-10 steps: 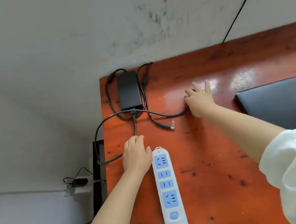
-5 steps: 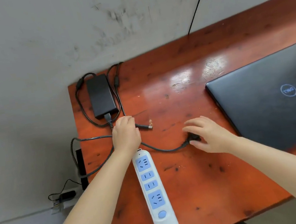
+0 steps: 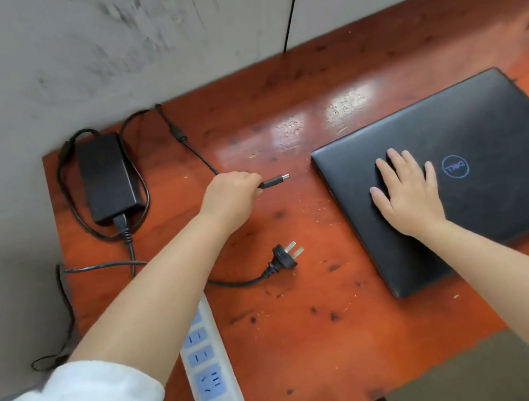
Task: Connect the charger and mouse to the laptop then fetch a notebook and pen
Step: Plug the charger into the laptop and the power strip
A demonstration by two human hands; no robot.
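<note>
Charger brick (image 3: 108, 178), a flat black rectangular block, lies at about 10 o'clock on the red-brown wooden desk (image 3: 311, 331), close to the desk's far left corner beside the grey wall (image 3: 60, 59). Its thin black cords loop round it. One cord runs toward 3 o'clock and ends in a slim barrel connector (image 3: 275, 181) with a metal tip, which points at the laptop (image 3: 490, 147) and stops short of it. The left hand (image 3: 231, 198) is closed round this cord just behind the connector, fingers curled tight. The other cord trails toward 6 o'clock and ends in a black three-pin wall plug (image 3: 284, 256), lying loose on the desk, apart from the white power strip (image 3: 210, 371) with blue sockets at 7 o'clock. The laptop, black with its lid down and a round blue logo, sits at 3 o'clock. The right hand (image 3: 405, 191) rests flat on its lid, fingers spread, gripping nothing.
</note>
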